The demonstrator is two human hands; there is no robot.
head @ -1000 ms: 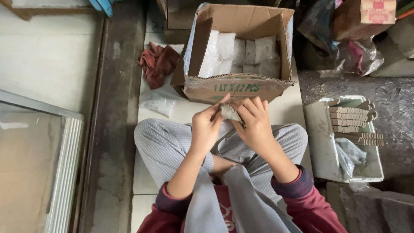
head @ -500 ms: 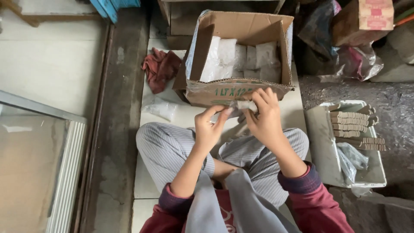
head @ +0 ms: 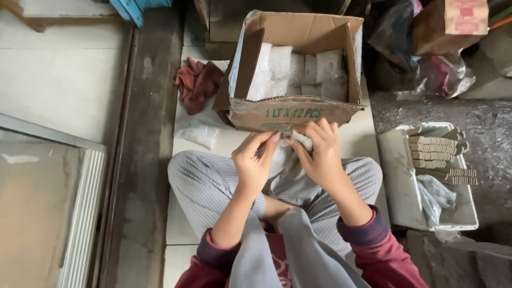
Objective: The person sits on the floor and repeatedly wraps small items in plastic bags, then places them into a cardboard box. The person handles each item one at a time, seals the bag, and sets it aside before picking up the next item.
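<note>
Compared with the frame half a second earlier, both hands have been kept just below the front wall of the box, the packet has been drawn slightly lower between them, and the view has shifted a little downward.

At the left of the frame, a pane of glass in a white ribbed frame (head: 80, 213) is seen lying flat. Right of it, in the upper middle, a crumpled dark red cloth (head: 196, 82) is spread on the pale floor tiles, with an empty clear plastic bag (head: 198, 132) just below it.

At centre, the left hand (head: 255, 162) is held with fingers curled, its fingertips pinched on the left end of a small clear plastic packet of pale grey pieces (head: 300, 143). The right hand (head: 321, 157) is closed around the packet's right side, fingers bent over it. The packet is thus held between both hands, above the lap in striped grey trousers.

Just above the hands, an open brown cardboard box (head: 290, 112) is set, lined with clear plastic and filled with rows of similar whitish packets (head: 298, 72).

At the right, a shallow white plastic tray (head: 397, 181) is seen holding stacked strips of folded brown cardboard (head: 437, 154) and a crumpled clear bag (head: 434, 194).
</note>
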